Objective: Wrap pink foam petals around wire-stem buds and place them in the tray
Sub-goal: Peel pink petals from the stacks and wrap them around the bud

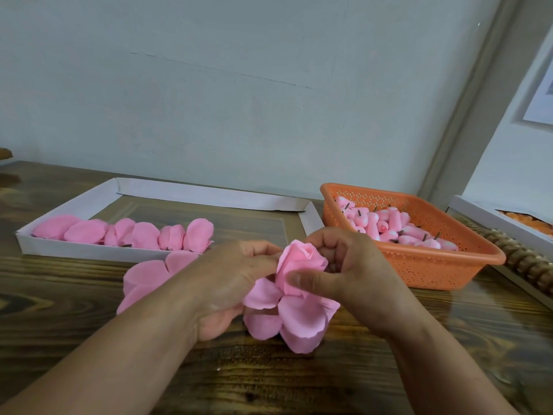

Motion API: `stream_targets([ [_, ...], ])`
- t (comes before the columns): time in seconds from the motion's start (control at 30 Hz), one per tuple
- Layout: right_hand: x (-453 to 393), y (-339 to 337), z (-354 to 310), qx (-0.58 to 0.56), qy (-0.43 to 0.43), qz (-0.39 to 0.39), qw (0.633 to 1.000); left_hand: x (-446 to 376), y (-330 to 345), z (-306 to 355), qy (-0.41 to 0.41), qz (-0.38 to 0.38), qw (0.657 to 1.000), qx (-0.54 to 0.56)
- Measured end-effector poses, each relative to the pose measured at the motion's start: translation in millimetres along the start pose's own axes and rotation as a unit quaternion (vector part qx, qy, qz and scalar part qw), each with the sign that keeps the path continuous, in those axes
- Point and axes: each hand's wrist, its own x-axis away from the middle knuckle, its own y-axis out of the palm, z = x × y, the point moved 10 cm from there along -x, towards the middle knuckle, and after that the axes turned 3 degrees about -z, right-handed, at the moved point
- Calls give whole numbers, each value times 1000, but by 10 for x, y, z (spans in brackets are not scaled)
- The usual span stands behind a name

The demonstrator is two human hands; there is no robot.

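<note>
A pink foam rose (299, 265) is held upright between both hands over the table's middle. My left hand (230, 283) grips it from the left, fingers curled against its petals. My right hand (341, 271) pinches it from the right, thumb pressed on the wrapped petal. Loose outer petals (296, 322) hang below the bud. The white cardboard tray (74, 205) at the back left holds a row of wrapped pink flowers (125, 233). An orange perforated basket (449, 265) at the right holds several pink wire-stem buds (392, 226).
A stack of loose pink petals (149, 280) lies on the wooden table left of my left hand. At the far right sit a white box with orange pieces (526, 224) and a brown beaded wooden strip (520, 259). A pale wall rises behind.
</note>
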Motion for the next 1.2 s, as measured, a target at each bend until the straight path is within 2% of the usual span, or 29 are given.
stream_targets([
  [0.1,-7,6,22,4,5,-6,1000,-2,15,-3,-1,-14,1000,7],
  [0.27,-24,-54,61,8,12,28,999,-17,-1,-9,1,-17,1000,23],
  [0.47,-17,24,60,11,14,-3,1000,-38,-5,-38,-5,-18,1000,-6],
  [0.57,-25,15,58,14,6,17,1000,-41,-18,-23,11,1,1000,-17],
  [0.67,-29,-123,88,-7,6,85,996,-58,-35,-10,16,21,997,79],
  [0.73,-29,-225,116,-8,6,128,992,-68,23,-20,3,-7,983,182],
  [0.8,-15,-302,144,-15,5,167,986,-63,83,9,7,-40,970,241],
  [0.9,3,-342,166,-30,6,197,980,-70,131,16,42,-42,975,215],
  [1.0,-11,-305,174,-13,4,190,982,-101,54,-69,48,23,985,165],
  [1.2,-33,-136,44,13,-21,106,994,-61,-78,-65,41,95,991,89],
])
